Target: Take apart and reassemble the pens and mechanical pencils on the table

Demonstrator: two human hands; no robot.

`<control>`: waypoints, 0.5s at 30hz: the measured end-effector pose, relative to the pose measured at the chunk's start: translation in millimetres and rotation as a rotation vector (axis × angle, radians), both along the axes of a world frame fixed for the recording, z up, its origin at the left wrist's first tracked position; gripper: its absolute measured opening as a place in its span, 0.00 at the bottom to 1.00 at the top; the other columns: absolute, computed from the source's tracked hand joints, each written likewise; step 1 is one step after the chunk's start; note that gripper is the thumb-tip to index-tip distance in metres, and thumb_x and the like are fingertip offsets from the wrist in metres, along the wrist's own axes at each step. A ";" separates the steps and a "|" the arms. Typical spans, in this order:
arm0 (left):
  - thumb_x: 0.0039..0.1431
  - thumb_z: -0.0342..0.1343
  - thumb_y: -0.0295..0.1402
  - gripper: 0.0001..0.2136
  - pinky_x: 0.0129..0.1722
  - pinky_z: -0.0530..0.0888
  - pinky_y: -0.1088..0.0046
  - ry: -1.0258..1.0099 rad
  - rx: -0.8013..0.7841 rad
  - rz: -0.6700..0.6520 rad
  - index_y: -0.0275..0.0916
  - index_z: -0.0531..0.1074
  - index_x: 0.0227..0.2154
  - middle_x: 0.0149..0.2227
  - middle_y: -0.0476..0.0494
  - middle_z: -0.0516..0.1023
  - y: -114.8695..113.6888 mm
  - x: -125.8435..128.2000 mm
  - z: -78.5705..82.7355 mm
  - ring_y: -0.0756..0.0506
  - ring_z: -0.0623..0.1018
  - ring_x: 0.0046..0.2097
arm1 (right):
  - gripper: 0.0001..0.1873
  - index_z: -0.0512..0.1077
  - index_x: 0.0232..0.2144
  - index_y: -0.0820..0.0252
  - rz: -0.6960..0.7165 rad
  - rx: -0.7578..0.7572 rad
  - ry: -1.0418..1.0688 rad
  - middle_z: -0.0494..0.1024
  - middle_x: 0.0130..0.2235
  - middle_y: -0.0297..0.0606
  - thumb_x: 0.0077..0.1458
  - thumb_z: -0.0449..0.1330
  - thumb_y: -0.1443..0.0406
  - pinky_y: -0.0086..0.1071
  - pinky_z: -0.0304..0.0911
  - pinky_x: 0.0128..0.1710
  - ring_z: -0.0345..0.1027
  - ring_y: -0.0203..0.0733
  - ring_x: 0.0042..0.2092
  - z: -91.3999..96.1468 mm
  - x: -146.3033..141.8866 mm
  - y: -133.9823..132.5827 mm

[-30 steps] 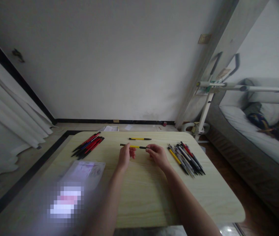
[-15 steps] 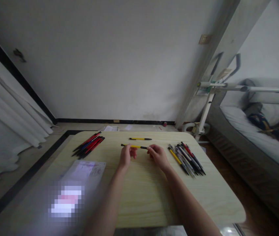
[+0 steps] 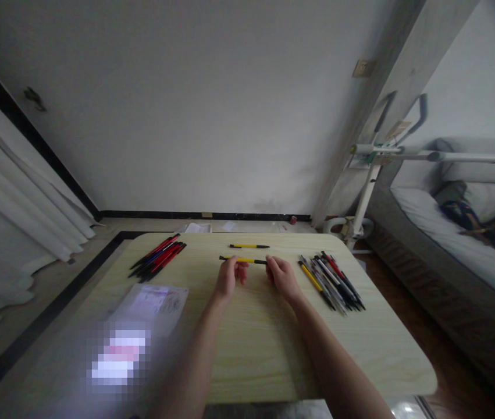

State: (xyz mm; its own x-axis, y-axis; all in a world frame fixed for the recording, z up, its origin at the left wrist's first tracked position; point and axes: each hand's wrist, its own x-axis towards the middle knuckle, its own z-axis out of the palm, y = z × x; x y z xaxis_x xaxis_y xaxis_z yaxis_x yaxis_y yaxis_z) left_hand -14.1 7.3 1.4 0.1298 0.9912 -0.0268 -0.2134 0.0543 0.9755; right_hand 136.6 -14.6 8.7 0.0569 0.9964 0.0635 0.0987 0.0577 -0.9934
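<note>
Both of my hands hold one yellow pen with black ends level above the middle of the wooden table. My left hand pinches its left part, and my right hand pinches its right end. A second yellow pen lies flat on the table just beyond them. A pile of red and black pens lies at the far left. Another pile of mixed pens lies to the right of my right hand.
A sheet of paper lies on the table at the left, near my left forearm. A white exercise machine and a grey sofa stand to the right. White curtains hang at the left.
Both hands and the yellow pen between them have shifted slightly to the right and a little farther from me. Nothing else on the table has moved.
</note>
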 end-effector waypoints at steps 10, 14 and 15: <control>0.51 0.43 0.50 0.22 0.16 0.62 0.77 0.081 -0.038 0.142 0.34 0.66 0.19 0.13 0.50 0.65 1.8 -4.7 4.2 0.52 0.65 0.15 | 0.22 0.65 0.21 0.62 -0.026 0.048 0.013 0.64 0.18 0.31 0.50 0.49 0.50 0.24 0.49 0.16 0.54 0.30 0.18 -4.0 1.3 2.8; 0.50 0.44 0.50 0.21 0.16 0.62 0.77 0.074 -0.030 0.182 0.35 0.66 0.19 0.13 0.50 0.64 2.2 -6.4 4.3 0.52 0.65 0.15 | 0.19 0.65 0.22 0.62 0.001 0.060 0.004 0.65 0.19 0.30 0.50 0.51 0.51 0.23 0.49 0.16 0.54 0.29 0.18 -0.9 1.8 1.0; 0.50 0.44 0.50 0.21 0.16 0.61 0.77 0.073 -0.028 0.184 0.34 0.66 0.20 0.13 0.50 0.64 2.2 -6.3 4.1 0.53 0.65 0.15 | 0.18 0.65 0.23 0.61 0.008 0.059 0.004 0.65 0.19 0.30 0.50 0.51 0.52 0.23 0.49 0.16 0.54 0.29 0.18 -0.3 1.8 0.7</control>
